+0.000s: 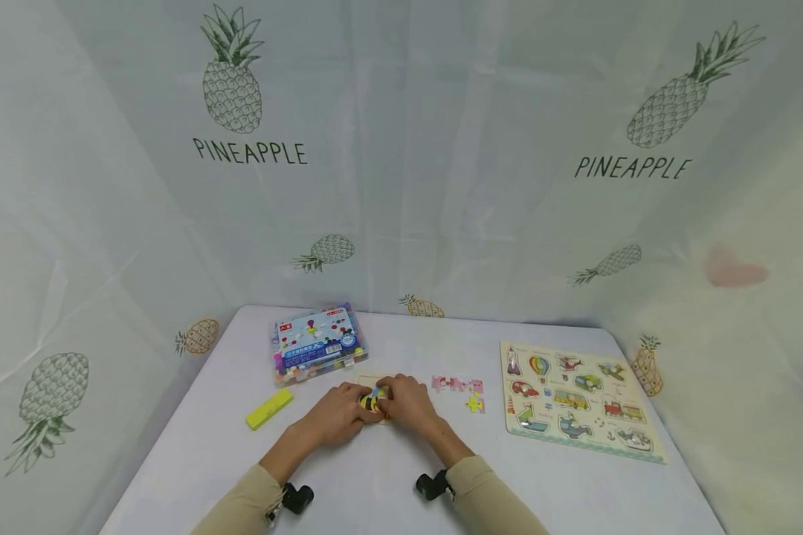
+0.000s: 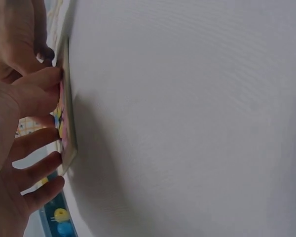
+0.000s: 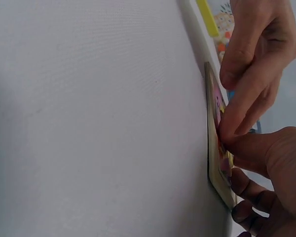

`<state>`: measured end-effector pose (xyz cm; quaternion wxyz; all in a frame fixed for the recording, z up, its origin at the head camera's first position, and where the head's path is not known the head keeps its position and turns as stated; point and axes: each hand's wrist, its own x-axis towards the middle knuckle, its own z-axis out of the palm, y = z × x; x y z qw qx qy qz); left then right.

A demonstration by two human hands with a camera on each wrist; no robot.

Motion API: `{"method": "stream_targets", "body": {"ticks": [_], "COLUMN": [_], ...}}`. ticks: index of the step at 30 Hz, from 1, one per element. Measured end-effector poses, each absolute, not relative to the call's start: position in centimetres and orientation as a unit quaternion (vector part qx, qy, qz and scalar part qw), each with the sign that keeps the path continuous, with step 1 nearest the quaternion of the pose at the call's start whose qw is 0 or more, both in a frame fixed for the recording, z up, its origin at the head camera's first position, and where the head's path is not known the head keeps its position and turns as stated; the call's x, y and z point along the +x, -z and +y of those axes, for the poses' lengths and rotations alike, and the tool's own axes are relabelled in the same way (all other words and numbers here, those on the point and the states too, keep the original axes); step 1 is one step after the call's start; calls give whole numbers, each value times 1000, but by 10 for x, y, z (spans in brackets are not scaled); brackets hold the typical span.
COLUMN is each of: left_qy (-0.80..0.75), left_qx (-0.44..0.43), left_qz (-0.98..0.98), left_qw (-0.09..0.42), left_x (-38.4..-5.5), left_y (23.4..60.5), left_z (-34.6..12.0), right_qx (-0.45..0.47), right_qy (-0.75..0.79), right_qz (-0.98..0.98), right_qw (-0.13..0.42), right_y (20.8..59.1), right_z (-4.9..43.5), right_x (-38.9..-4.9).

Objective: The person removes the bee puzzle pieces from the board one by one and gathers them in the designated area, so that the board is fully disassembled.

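A small wooden board [image 1: 368,380] with a striped bee picture [image 1: 372,400] lies flat on the white table, between and partly under both hands. My left hand [image 1: 337,413] comes in from the left, its fingertips touching the picture and the board's side; in the left wrist view its fingers [image 2: 37,170] are spread and fairly straight. From the right, my right hand [image 1: 410,402] lays thumb and fingers on the same board. The right wrist view shows the board [image 3: 212,158] edge-on, with that thumb [image 3: 249,148] meeting the picture. Fingers hide much of the picture.
Pink jigsaw pieces [image 1: 456,384] and a yellow piece [image 1: 474,403] lie right of the hands. A vehicle puzzle board [image 1: 578,401] sits farther right. Behind on the left is a clear box [image 1: 321,343] of colourful parts, with a yellow bar [image 1: 270,409] in front. Fabric hangs behind the table.
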<state>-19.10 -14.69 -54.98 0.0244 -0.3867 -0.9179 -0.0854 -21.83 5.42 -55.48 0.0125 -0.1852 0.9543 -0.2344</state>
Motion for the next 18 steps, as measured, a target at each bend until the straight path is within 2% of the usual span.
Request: {"method": "stream_targets", "body": {"ticks": [7, 18], "left_qy": [79, 104], "left_qx": [-388, -367], "left_qz": [-918, -924], "left_qw": [28, 3], "left_x": [-190, -190], "left_y": [553, 555], "left_z": [-147, -146], "right_qx": [-182, -169], "right_qy": [239, 264], "right_qz": [954, 949], "right_qw": [18, 37], "right_y": [554, 557], "right_z": [55, 55], "right_x": [-219, -224]}}
